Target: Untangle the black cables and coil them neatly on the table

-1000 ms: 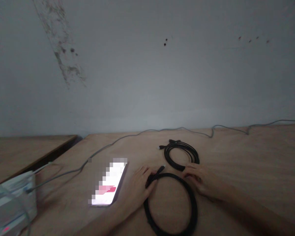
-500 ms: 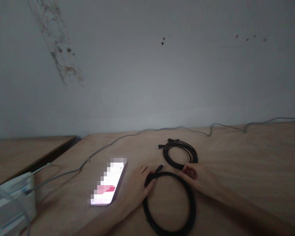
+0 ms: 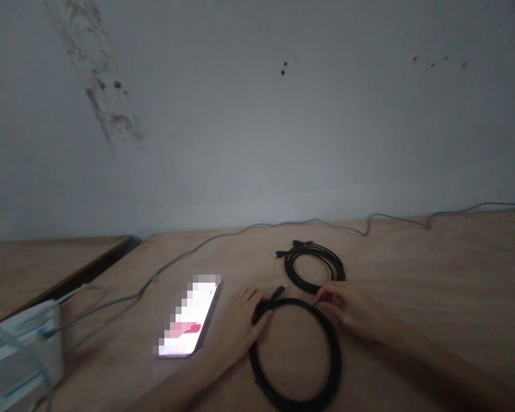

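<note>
Black cable loop (image 3: 338, 366) lies on the near part of a plywood table (image 3: 433, 269), its lower edge running out of view, below a stained plaster wall (image 3: 257, 114). A grey cable (image 3: 283, 223) trails along the table's far edge and down to a white box (image 3: 21, 343) at the lower left. Just beyond the loop, and apart from it, sits a smaller black cable coil (image 3: 286, 266). A smartphone (image 3: 189, 317) with a pixelated screen lies left of the loop.

Little has changed: the right hand (image 3: 347, 306) has crept slightly left along the loop's upper right edge, its fingertips pinched together there, though whether they grip the cable I cannot tell. The left hand (image 3: 236, 326) stays curled over the loop's upper left, fingers clasping the cable, with a black plug (image 3: 278, 293) poking out beyond them.
</note>
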A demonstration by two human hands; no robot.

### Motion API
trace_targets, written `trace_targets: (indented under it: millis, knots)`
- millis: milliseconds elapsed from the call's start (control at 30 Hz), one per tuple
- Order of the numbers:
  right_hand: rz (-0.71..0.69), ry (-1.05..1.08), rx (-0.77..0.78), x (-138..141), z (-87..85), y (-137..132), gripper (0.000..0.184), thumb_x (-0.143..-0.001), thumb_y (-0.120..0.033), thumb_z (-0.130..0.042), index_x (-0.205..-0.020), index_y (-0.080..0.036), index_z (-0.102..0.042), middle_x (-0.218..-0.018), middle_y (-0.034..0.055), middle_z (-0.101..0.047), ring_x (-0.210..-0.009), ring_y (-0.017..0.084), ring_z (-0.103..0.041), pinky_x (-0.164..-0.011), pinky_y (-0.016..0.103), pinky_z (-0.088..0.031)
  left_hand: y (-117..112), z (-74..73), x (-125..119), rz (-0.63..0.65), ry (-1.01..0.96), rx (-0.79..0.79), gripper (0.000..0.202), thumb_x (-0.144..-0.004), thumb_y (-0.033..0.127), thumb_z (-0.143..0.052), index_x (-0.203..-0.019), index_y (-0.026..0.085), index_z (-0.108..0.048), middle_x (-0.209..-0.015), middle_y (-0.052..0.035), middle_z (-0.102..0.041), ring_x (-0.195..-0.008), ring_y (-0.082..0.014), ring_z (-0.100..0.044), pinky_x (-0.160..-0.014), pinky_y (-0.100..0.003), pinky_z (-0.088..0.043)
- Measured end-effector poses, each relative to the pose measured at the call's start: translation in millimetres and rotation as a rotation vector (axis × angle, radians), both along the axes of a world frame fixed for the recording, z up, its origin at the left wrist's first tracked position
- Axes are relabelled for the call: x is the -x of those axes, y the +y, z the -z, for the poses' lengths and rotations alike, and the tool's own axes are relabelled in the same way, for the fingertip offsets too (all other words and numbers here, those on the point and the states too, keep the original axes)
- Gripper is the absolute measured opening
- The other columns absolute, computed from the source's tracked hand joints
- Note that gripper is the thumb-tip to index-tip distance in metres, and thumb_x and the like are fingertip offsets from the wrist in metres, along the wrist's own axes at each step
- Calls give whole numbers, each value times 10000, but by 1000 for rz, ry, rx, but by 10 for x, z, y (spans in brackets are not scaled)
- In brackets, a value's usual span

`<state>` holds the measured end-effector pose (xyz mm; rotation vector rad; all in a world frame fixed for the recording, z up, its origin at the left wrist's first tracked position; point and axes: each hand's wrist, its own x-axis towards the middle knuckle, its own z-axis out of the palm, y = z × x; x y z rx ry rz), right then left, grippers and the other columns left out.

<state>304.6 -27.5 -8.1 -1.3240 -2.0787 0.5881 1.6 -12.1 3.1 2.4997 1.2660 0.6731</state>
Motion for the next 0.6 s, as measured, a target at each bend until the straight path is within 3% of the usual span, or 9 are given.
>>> trace_targets:
  millis: [200, 367, 600]
  knots:
    - [-132, -43, -145, -36, -37, 4, 187, -954, -195, -564, -966, -240, -745, -954, 34, -732, -872, 190, -661, -770, 298, -487, 6, 6, -6, -8, 6, -11, 190, -1000, 334, -590, -1147, 249, -676, -1142, -57, -661, -1085, -271, -600, -954, -419, -462]
    - [-137, -32, -192, -60, 45, 33, 317, -855, -50, -520, -880, -248, -766, -904, 29, -691, -856, 191, -644, -758, 303, -483, 4, 3, -3, -15, 31, 9, 197, -997, 335, -592, -1154, 246, -672, -1165, -71, -659, -1108, -284, -593, -954, -425, -458]
    - [-158, -104, -199, -123, 55, 79, 418, -775, -39, -545, -946, -299, -823, -955, 48, -660, -863, 211, -630, -725, 317, -476, 6, 26, -1, -12, 9, -14, 175, -1008, 341, -579, -1125, 248, -670, -1130, -58, -661, -1075, -272, -601, -942, -414, -462]
